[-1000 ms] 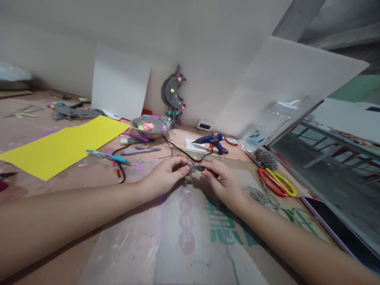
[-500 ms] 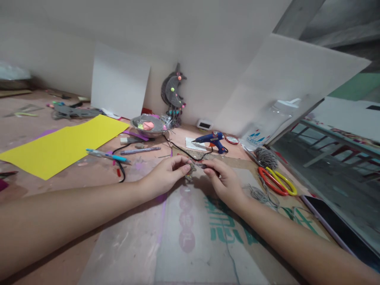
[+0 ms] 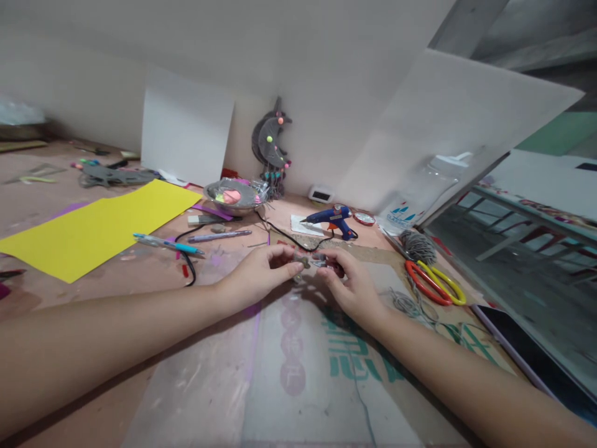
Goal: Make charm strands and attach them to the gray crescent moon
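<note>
My left hand [image 3: 263, 274] and my right hand [image 3: 351, 287] meet at the middle of the table, fingers pinched on a small grey craft piece [image 3: 305, 262] held between them. My right hand also grips a small dark tool [image 3: 332, 266] with a reddish handle; its tip touches the piece. Both hands hover just above a flattened cardboard sheet [image 3: 326, 367] with green and pink print. What the piece is exactly stays too small to tell.
A blue glue gun [image 3: 332, 219] lies behind the hands. Scissors [image 3: 436, 284] with red and yellow handles and grey yarn [image 3: 418, 247] lie right. A yellow paper sheet [image 3: 100, 227], pens [image 3: 170, 245], a metal bowl [image 3: 236, 197] and a grey moon ornament [image 3: 270, 144] are to the left and back. A phone [image 3: 527, 354] lies far right.
Both hands stayed together and shifted slightly; the right hand's fingers turned a little, so the tool's reddish handle now shows. The view moved a touch upward.
</note>
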Demonstrator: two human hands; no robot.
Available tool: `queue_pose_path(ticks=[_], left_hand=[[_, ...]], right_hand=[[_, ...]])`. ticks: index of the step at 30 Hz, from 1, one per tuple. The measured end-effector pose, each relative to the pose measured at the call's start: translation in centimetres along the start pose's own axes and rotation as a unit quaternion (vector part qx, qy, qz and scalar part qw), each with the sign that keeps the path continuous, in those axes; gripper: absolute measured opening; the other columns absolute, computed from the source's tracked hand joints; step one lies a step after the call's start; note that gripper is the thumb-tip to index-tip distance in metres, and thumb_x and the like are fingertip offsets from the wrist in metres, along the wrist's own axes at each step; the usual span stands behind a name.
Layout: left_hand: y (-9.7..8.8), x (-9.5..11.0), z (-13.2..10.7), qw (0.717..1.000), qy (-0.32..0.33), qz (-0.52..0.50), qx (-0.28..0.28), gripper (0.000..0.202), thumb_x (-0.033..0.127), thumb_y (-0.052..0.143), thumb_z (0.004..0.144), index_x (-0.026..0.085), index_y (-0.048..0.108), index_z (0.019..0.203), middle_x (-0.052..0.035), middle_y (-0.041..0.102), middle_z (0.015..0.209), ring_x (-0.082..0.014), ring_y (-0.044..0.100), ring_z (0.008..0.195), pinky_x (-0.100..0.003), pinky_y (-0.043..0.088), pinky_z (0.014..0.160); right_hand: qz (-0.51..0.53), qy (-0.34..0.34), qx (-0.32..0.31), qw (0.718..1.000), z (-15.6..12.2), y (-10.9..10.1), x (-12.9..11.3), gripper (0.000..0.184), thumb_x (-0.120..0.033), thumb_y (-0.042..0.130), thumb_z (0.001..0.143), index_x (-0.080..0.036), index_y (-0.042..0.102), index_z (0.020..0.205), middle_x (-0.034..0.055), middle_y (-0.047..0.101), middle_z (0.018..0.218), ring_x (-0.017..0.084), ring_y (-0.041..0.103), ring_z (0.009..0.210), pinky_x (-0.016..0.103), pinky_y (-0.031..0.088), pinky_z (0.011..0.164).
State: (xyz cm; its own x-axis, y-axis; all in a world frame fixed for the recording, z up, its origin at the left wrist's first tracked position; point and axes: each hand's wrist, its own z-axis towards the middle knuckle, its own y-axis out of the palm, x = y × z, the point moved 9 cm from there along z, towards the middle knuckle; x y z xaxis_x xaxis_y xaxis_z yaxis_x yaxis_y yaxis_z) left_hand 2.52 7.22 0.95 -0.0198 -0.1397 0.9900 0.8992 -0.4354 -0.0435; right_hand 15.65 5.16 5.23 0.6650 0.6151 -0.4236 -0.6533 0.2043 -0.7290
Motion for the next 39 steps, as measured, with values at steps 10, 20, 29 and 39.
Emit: queue_pose_path(ticks=[10, 20, 29, 39], left_hand=[[-0.5, 0.8, -0.1, 0.999, 0.02, 0.008, 0.032, 0.011, 0.023, 0.058, 0.081, 0.015, 0.06, 0.087, -0.0024, 0.064, 0.086, -0.0137, 0.06, 0.08, -0.026, 0.045, 0.074], [-0.8, 0.5, 0.2, 0.998, 0.042, 0.023, 0.039, 0.014, 0.023, 0.057, 0.081, 0.016, 0.06, 0.092, -0.0038, 0.064, 0.09, -0.0161, 0.059, 0.084, -0.028, 0.045, 0.077], [-0.5, 0.8, 0.1, 0.998, 0.049, 0.038, 0.032, 0.013, 0.02, 0.055, 0.081, 0.015, 0.061, 0.091, -0.0039, 0.065, 0.093, -0.0158, 0.06, 0.086, -0.029, 0.046, 0.079], [-0.3, 1.1, 0.0, 0.998, 0.05, 0.027, 0.022, 0.012, 0.016, 0.054, 0.079, 0.015, 0.061, 0.089, -0.004, 0.065, 0.092, -0.0153, 0.06, 0.086, -0.027, 0.046, 0.079]], right_hand=[[-0.014, -0.038, -0.017, 0.999, 0.4, 0.0, -0.8, 0.026, -0.032, 0.044, 0.093, -0.021, 0.064, 0.106, 0.0053, 0.063, 0.081, 0.019, 0.059, 0.076, 0.032, 0.046, 0.07], [-0.039, -0.042, -0.019, 0.998, 0.4, 0.2, -0.7, 0.025, -0.03, 0.047, 0.092, -0.019, 0.065, 0.105, 0.006, 0.063, 0.078, 0.019, 0.058, 0.073, 0.031, 0.045, 0.066], [-0.032, -0.045, -0.023, 0.998, 0.3, 0.4, -0.7, 0.025, -0.031, 0.049, 0.091, -0.016, 0.066, 0.102, 0.0061, 0.062, 0.075, 0.02, 0.058, 0.073, 0.032, 0.044, 0.066], [-0.017, -0.049, -0.026, 0.998, 0.3, 0.5, -0.7, 0.025, -0.03, 0.047, 0.092, -0.019, 0.066, 0.105, 0.0042, 0.063, 0.074, 0.018, 0.058, 0.071, 0.031, 0.045, 0.067]])
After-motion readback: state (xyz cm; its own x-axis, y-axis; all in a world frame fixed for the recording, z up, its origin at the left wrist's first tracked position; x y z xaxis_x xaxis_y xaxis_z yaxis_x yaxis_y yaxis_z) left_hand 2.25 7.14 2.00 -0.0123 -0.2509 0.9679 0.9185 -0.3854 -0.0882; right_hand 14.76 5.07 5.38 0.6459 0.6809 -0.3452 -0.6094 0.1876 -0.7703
